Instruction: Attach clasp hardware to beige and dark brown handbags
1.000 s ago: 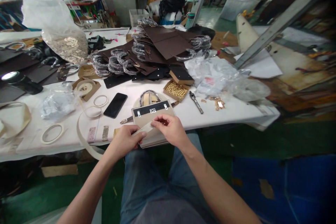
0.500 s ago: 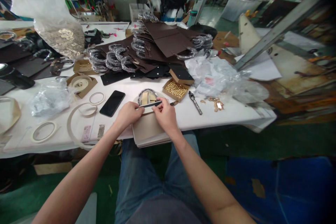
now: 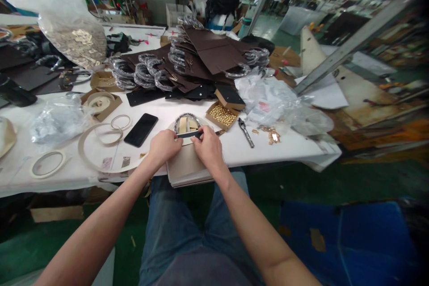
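Note:
A beige bag [image 3: 187, 166] with a wrapped handle lies at the near edge of the white table [image 3: 234, 143], partly over my lap. My left hand [image 3: 165, 145] and my right hand [image 3: 208, 145] both pinch the bag's top edge, where a black strip [image 3: 189, 134] runs between my fingertips. The handle arches just beyond my fingers. A long beige strap [image 3: 100, 167] curls on the table left of my left hand.
A black phone [image 3: 141, 124] lies left of the bag. An open box of gold studs [image 3: 224, 115] and pliers [image 3: 246, 132] sit to its right. Brown bag panels [image 3: 208, 53] with wrapped handles pile up behind. Tape rolls [image 3: 47, 163], plastic bags and a sack of metal parts [image 3: 75, 42] crowd the left.
My hands moved from the bag's lower flap up to its top edge. They folded the beige flap over the black strip with metal fittings and now press there.

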